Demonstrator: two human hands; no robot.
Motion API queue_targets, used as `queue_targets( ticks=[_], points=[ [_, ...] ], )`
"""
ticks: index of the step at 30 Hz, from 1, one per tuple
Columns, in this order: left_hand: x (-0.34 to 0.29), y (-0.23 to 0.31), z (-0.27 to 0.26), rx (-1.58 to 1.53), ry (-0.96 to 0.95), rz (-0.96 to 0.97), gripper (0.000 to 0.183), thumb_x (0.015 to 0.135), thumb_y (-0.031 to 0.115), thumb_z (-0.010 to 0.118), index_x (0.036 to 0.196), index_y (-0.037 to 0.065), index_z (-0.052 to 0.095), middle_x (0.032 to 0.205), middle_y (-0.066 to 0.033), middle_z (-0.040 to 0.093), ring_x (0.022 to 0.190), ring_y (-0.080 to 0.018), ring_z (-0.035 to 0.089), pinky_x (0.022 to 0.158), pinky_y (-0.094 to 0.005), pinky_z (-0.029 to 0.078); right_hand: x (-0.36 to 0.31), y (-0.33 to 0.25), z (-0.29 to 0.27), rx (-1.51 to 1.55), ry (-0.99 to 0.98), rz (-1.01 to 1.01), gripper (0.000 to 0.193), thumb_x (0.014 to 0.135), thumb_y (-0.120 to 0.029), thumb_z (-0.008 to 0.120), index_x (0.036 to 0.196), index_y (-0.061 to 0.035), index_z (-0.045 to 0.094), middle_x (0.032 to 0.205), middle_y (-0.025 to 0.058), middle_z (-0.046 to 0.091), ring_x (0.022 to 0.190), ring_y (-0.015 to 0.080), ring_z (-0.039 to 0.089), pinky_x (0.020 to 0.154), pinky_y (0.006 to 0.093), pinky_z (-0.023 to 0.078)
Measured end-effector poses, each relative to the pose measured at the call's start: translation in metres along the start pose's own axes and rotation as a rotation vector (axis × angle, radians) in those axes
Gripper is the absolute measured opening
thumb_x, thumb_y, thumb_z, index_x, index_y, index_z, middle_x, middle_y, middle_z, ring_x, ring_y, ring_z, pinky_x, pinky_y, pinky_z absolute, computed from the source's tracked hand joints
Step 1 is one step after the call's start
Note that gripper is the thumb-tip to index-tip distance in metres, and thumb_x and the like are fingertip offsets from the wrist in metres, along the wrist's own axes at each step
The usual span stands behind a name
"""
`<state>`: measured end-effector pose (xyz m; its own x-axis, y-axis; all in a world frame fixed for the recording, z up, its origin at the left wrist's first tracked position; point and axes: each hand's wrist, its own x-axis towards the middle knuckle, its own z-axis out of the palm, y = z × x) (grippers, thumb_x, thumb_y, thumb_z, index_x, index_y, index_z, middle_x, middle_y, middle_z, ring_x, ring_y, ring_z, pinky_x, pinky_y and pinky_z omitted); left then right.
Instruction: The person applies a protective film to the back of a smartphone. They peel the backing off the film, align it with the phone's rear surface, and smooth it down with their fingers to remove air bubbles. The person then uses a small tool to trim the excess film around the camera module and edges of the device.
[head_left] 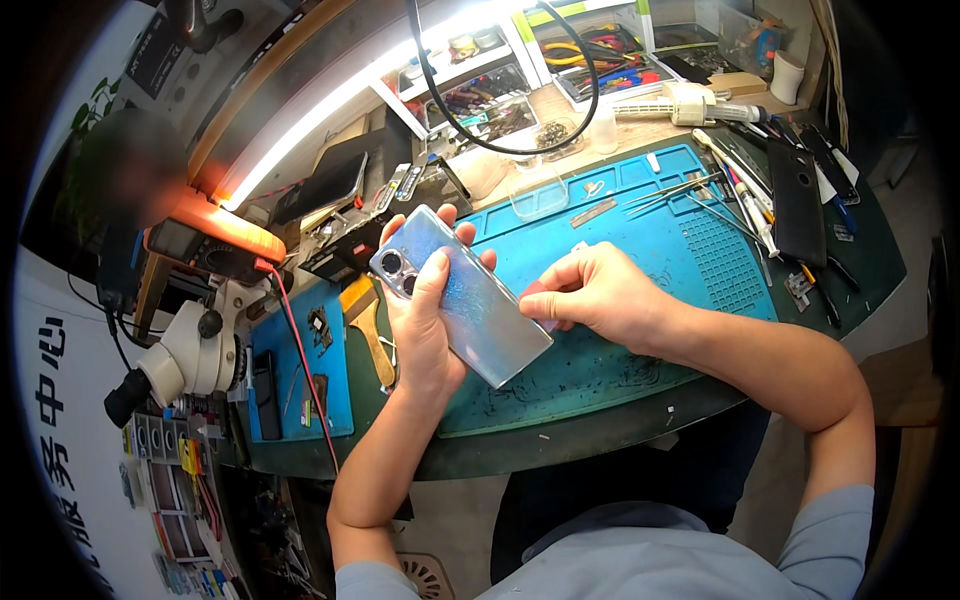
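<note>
A silvery-blue smartphone [478,312] is tilted above the workbench, its back and round camera rings facing up. My left hand [425,310] grips it along the left side, thumb on the back and fingertips curling over the far edge. At the phone's right edge, my right hand [590,295] is closed in a pinch, thumb and forefinger pressed together against that edge. Whatever lies between those fingers is hidden or too small to name. Beneath both hands spreads a blue repair mat [640,350].
Tweezers [672,192] and a clear tray [538,195] lie on the mat's far part. A brush [372,335], an orange multimeter [225,230] and a microscope [185,355] stand left. Right are a black phone shell [797,200] and pens. A black cable [597,80] loops overhead.
</note>
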<state>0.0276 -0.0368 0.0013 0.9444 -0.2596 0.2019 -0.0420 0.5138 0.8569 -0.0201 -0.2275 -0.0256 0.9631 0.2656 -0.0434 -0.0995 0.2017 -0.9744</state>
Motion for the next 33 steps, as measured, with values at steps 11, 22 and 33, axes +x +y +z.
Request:
queue_targets(
  ticks=[11,22,33],
  points=[
    [0.001,0.005,-0.004,0.023,-0.154,-0.2,0.063,0.092,0.006,0.064,0.145,0.019,0.033,0.141,-0.0175,0.049,0.122,-0.0263,0.058,0.094,-0.0453,0.058,-0.002,-0.004,-0.001,-0.21,-0.07,0.013,0.022,0.085,-0.018,0.078,0.093,0.0018,0.077,0.083,0.0109,0.076,0.075,0.0115,0.069,0.071,0.0278,0.055],
    [0.006,0.011,-0.006,-0.01,-0.212,-0.245,0.062,0.092,0.003,0.064,0.145,0.017,0.035,0.138,-0.0199,0.052,0.12,-0.0282,0.06,0.094,-0.0478,0.059,-0.006,-0.014,-0.004,-0.527,-0.179,-0.024,0.025,0.087,-0.021,0.075,0.099,0.0008,0.076,0.086,0.0128,0.076,0.08,0.0169,0.071,0.074,0.0313,0.054],
    [-0.001,-0.001,-0.005,-0.046,-0.034,-0.055,0.063,0.093,0.005,0.063,0.146,0.021,0.033,0.141,-0.0149,0.049,0.127,-0.025,0.054,0.099,-0.0442,0.055,0.0,-0.004,-0.004,-0.027,-0.038,0.08,0.025,0.089,-0.018,0.076,0.103,0.0023,0.075,0.086,0.0071,0.073,0.074,0.0093,0.064,0.066,0.025,0.051]
  ],
)
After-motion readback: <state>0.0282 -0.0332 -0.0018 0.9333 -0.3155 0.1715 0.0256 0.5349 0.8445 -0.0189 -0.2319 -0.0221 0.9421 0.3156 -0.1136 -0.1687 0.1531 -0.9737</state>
